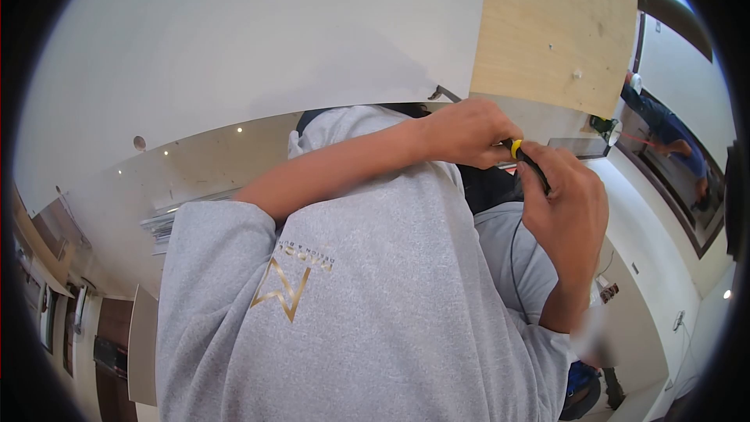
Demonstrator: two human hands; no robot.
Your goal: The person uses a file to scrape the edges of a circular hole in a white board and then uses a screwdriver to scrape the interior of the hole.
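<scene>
My left hand [473, 131] reaches across from the left, its fingers curled and closed on the end of a black handle with a yellow band [516, 150]. My right hand [566, 195] is wrapped round the other part of that handle, thumb and fingers pressed together. Most of the handle is hidden in my hands, so its exact kind cannot be told. A thin black cable [513, 266] hangs below my right hand along the grey sleeve. A dark, narrow metal piece [445, 94] shows beyond my left hand, at the panel's edge.
A large white panel [258, 31] fills the top, with a wooden board [555, 27] beside it. A green-and-black tool [601, 126] is near the board's corner. At the right is a person in blue [676, 137]. Metal strips [160, 230] lie on the left.
</scene>
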